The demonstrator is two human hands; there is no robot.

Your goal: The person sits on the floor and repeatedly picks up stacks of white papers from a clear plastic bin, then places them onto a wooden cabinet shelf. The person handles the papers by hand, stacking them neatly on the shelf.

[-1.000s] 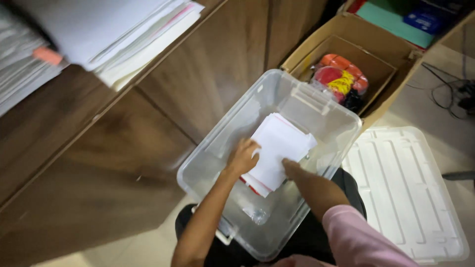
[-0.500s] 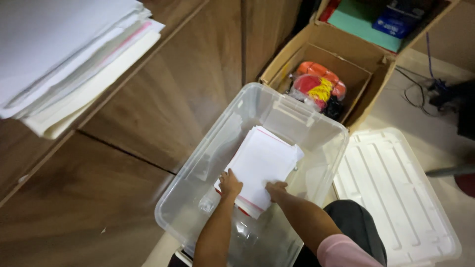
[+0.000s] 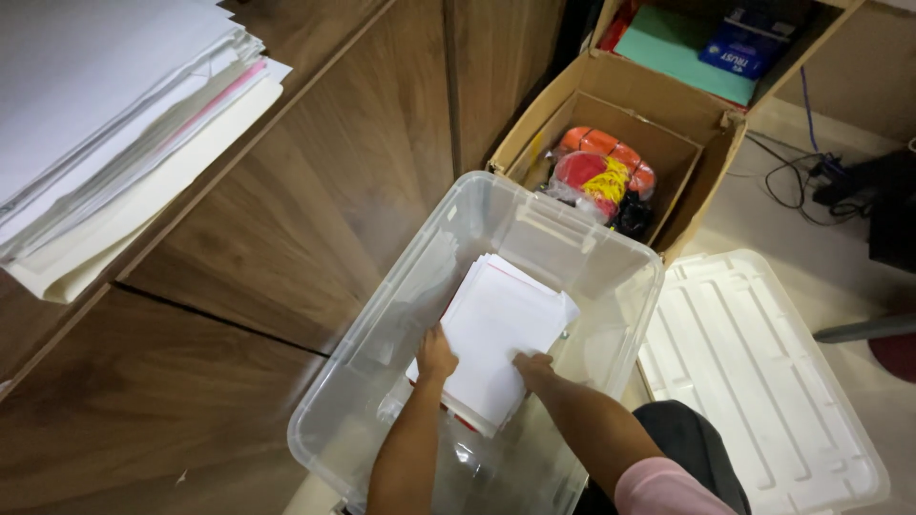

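A stack of white papers (image 3: pixel 496 334) with a thin red edge lies inside a clear plastic bin (image 3: pixel 630 272) on the floor. My left hand (image 3: pixel 436 355) rests on the stack's near left corner. My right hand (image 3: pixel 531 366) grips its near right edge. Both arms reach down into the bin from the bottom of the view, the right one in a pink sleeve.
The bin's white lid (image 3: pixel 763 377) lies on the floor to the right. A cardboard box (image 3: pixel 701 105) behind holds red and orange bagged items (image 3: pixel 601 172). Wooden cabinet doors (image 3: pixel 286 238) stand at left, with a paper pile (image 3: pixel 105 124) on top. Cables (image 3: pixel 792 176) trail at far right.
The stack has sunk lower and flatter into the bin, and both hands have slid to its near corners. The view has shifted so the bin sits more to the left.
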